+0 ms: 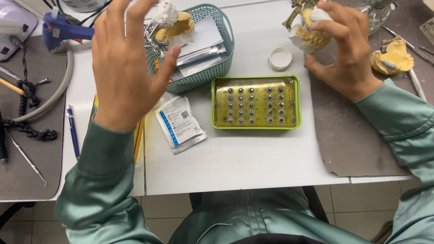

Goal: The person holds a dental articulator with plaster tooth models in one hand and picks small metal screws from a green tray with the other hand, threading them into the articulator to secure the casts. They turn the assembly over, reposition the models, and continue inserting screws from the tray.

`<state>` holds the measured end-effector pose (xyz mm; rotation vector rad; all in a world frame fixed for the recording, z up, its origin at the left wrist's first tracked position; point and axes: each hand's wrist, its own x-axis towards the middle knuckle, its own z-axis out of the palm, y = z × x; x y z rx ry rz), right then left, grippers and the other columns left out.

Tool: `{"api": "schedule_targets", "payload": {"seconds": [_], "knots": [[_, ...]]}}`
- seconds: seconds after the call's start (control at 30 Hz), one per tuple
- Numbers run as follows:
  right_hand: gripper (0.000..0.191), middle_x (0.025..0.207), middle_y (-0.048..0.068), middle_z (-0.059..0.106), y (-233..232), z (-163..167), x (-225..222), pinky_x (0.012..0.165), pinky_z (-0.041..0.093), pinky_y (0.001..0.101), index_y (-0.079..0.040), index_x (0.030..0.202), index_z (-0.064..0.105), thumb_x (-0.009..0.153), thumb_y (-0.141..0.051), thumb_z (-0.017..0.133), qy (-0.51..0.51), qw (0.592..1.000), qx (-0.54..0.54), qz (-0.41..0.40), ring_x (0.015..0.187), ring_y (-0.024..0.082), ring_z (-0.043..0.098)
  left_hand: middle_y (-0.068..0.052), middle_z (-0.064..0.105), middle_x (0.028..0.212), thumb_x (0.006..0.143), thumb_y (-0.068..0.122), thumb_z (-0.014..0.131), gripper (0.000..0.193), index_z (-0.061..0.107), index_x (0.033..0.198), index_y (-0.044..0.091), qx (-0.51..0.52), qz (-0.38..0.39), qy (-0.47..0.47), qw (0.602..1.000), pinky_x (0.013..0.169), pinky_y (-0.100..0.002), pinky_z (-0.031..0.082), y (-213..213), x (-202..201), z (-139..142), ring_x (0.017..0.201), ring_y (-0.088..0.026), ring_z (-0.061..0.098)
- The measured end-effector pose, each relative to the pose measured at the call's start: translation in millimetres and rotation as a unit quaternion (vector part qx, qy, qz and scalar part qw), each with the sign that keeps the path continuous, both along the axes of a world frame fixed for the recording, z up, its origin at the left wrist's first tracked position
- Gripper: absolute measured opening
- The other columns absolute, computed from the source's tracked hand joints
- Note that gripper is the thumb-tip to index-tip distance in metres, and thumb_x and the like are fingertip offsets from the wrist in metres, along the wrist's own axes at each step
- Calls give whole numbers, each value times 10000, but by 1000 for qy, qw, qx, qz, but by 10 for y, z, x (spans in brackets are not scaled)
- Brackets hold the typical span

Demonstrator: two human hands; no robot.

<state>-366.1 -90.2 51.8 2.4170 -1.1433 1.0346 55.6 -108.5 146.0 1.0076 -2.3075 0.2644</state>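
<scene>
The right hand point(346, 54) is raised at the far right of the white table point(244, 158), its fingers closed around a yellow-and-white plaster dental cast mounted on a brass-coloured metal articulator point(307, 31), held above the table's far edge. The left hand point(126, 63) hovers at the far left with fingers spread wide and nothing in its grasp, in front of a teal plastic mesh basket point(217, 54) that holds another plaster dental cast point(174, 22) and flat silver pouches. Between the hands, nearer to the person, lies a green-rimmed rectangular tray with rows of small round metal parts point(255, 102). Just beyond it sits a small white round lid point(280, 58). Left of the tray lies a white-and-blue sealed packet point(181, 123). A blue pen point(73, 131) lies at the left, a blue glue gun point(63, 31) at the far left, and a third yellow plaster cast point(392, 58) on the grey mat at the far right.
</scene>
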Motion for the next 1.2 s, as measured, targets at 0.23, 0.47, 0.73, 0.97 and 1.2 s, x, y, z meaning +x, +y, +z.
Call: {"api": "schedule_targets", "payload": {"seconds": [0.23,0.47,0.73,0.97,1.2], "knots": [[785,1572,134,509,28,-50,108,1165,438,451,-139,1481,453,818,78,814,-11,997,70,-12,1392,373,472,-179,584,1376,982,361,813,728,447,1517,29,141,21,6,990,916,-487,504,-699,144,-364,1180,-375,609],[787,1571,136,508,41,73,191,1183,426,472,-144,1479,445,798,88,762,-19,997,71,-7,1416,383,474,-191,657,1219,952,279,781,503,574,1327,15,163,39,56,984,890,-489,516,-715,98,-378,1098,-393,625],[783,1552,120,509,81,133,217,1181,411,472,-153,1451,468,765,77,768,-41,996,78,-10,1397,382,467,-200,632,1125,1049,211,707,337,592,1250,-33,68,-3,152,986,876,-464,514,-723,25,-353,1010,-389,632],[781,1572,138,496,86,100,203,1169,411,474,-148,1463,465,783,28,808,-42,995,92,-21,1395,385,469,-155,587,1192,1217,353,526,405,545,1346,-31,-21,-32,240,970,922,-360,519,-615,55,-183,1028,-247,625],[772,1574,160,483,65,78,207,1167,405,488,-151,1467,470,800,-15,833,-34,994,101,-18,1403,386,472,-44,508,1079,1170,584,401,620,522,1300,-11,267,-215,440,830,974,-239,550,-242,-108,-78,1033,-97,557]]}}
